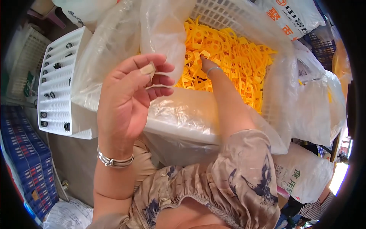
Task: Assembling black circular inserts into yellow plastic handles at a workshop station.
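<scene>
My left hand (127,91) is raised in front of the lined basket, palm turned inward. Its fingers are loosely curled and apart, with nothing visible between them. A small beige piece, perhaps tape, covers the thumb tip. My right hand (210,68) reaches down into a heap of yellow plastic parts (248,65), which have rings and thin stems. The parts hide its fingers, so a grip cannot be made out. The heap fills a white plastic basket (225,11) lined with a clear plastic bag (179,126), its edge folded over the near side.
At left stands a white ribbed tray (57,87) with several small black parts in its rows. Blue crates (28,152) are stacked at lower left. White plastic sacks stand at right, including one sack (305,171) low down, and another sack (293,17) lies at upper right.
</scene>
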